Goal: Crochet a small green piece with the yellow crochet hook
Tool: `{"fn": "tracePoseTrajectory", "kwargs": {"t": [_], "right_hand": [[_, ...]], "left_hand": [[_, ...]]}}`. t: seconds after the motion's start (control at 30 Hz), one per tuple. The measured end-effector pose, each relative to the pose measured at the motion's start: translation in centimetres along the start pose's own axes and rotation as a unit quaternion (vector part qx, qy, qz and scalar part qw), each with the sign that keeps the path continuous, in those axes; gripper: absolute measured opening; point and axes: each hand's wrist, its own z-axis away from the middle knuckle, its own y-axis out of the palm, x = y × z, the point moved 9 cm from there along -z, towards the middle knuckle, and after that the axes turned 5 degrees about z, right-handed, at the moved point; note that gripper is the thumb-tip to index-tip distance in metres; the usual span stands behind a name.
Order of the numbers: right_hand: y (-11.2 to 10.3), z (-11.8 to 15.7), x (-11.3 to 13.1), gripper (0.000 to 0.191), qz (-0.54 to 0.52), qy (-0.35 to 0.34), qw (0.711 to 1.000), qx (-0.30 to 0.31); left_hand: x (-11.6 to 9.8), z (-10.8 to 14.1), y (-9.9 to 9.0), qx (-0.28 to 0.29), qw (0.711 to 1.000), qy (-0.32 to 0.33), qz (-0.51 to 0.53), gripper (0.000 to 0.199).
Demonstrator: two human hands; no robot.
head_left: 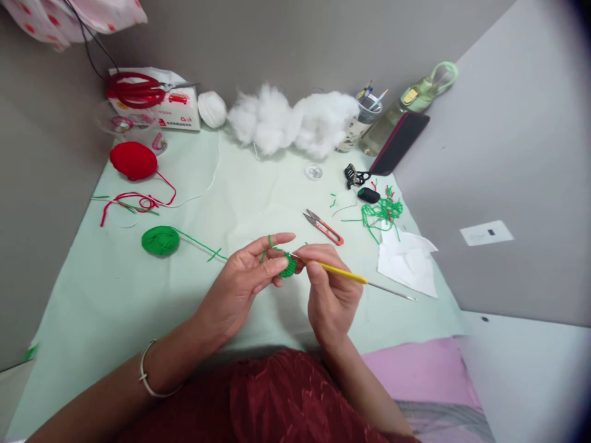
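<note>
Between thumb and fingers, my left hand point(240, 283) pinches a small green crocheted piece point(289, 267), with green yarn looped over its raised index finger. My right hand point(331, 292) is closed on the yellow handle of a crochet hook point(344, 273). The hook's tip meets the top edge of the green piece, and its other metal end points right. From my left hand the yarn runs left to a green yarn ball point(160, 240). Orange-handled thread snips point(324, 227) lie just beyond my right hand.
A red yarn ball point(133, 161) and red scissors point(136, 90) are at the left. White stuffing point(295, 123) lies along the back. At the right are a bottle point(397, 117), a leaning phone point(400, 144), a black hair clip point(355, 176), green yarn scraps point(382, 210) and white paper point(407, 261).
</note>
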Motion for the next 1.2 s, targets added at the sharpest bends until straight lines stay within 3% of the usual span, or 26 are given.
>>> {"fn": "tracePoseTrajectory", "kwargs": {"t": [0.2,0.4,0.6,0.77,0.97,1.2], "right_hand": [[-0.1,0.2,0.7,0.02,0.038,-0.013,0.999,0.0],[0.1,0.3,-1.1,0.013,-0.067,0.046,0.997,0.016],[-0.5,-0.3,-2.4,0.012,-0.132,0.095,0.987,0.009],[-0.6,-0.6,-3.0,0.017,-0.179,0.146,0.973,0.001],[0.0,-0.3,-2.4,0.014,-0.128,0.123,0.983,0.039],[0.2,-0.9,-3.1,0.015,-0.228,0.174,0.957,0.035]], "left_hand": [[-1.2,0.5,-0.7,-0.032,0.99,0.099,-0.091,0.024],[-0.2,0.4,-0.2,-0.012,1.0,0.018,-0.006,0.049],[0.1,0.0,0.2,0.046,0.997,-0.046,0.047,0.041],[-0.1,-0.2,-0.1,0.048,0.998,-0.021,0.036,0.034],[-0.2,0.3,0.0,0.036,0.998,0.027,-0.045,0.034],[-0.7,0.4,-1.0,0.014,0.993,0.047,-0.11,0.031]]}}
